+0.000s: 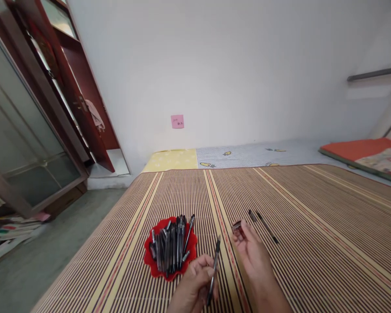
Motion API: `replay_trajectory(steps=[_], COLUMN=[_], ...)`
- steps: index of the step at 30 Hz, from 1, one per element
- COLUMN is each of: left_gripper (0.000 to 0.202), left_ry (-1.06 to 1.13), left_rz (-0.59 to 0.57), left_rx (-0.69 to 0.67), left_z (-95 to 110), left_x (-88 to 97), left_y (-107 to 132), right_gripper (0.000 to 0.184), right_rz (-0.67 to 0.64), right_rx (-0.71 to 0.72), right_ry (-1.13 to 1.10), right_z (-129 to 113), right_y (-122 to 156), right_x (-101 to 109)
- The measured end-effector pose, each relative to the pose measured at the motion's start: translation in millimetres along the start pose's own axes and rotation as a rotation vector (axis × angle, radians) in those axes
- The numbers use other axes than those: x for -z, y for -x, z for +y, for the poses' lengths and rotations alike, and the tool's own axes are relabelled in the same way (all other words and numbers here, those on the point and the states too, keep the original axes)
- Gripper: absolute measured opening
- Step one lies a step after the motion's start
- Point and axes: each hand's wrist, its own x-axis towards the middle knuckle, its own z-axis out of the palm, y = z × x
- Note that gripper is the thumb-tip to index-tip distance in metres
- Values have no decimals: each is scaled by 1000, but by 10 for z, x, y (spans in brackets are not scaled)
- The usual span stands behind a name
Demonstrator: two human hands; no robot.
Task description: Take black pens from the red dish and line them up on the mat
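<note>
Between the thumb and fingers of my left hand (195, 282) is a slim black pen (215, 265), its bare writing tip pointing up and away from me. My right hand (252, 256) is closed on a small dark, see-through piece that looks like a pen cap (237, 226); the fingers partly hide it. Pen and cap are apart. Just beyond my right hand, a dark pen cap (252, 215) and a black pen (267, 228) lie on the striped mat. Left of my hands, a red scalloped dish (147, 256) holds many black pens (171, 250) and loose caps.
The striped mat (182, 191) covers the bed up to a yellow and checked sheet (241, 157) along the wall. A folded orange quilt (358, 150) lies at the far right. A pink note (177, 121) sticks to the wall. Floor and a door (84, 100) are at left.
</note>
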Motion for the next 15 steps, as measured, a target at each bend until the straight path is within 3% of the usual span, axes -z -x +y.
replay_trajectory(steps=[5,9,12,15], left_gripper=[21,22,25,26], left_ry=[64,71,-73,-255], left_rz=[53,155,260,322], left_rx=[-67,-138,-210,-270], left_z=[131,294,337,343], left_x=[-39,-123,-151,-175], left_y=[57,126,123,101], right_gripper=[23,22,29,27], right_rz=[-111,-346,-540,-661], right_rx=[-34,-63,-170,-117], right_ry=[44,206,472,632], right_z=[-133,-235,-176,-54], right_y=[109,280,406,488], right_x=[-102,-225,-318,-406])
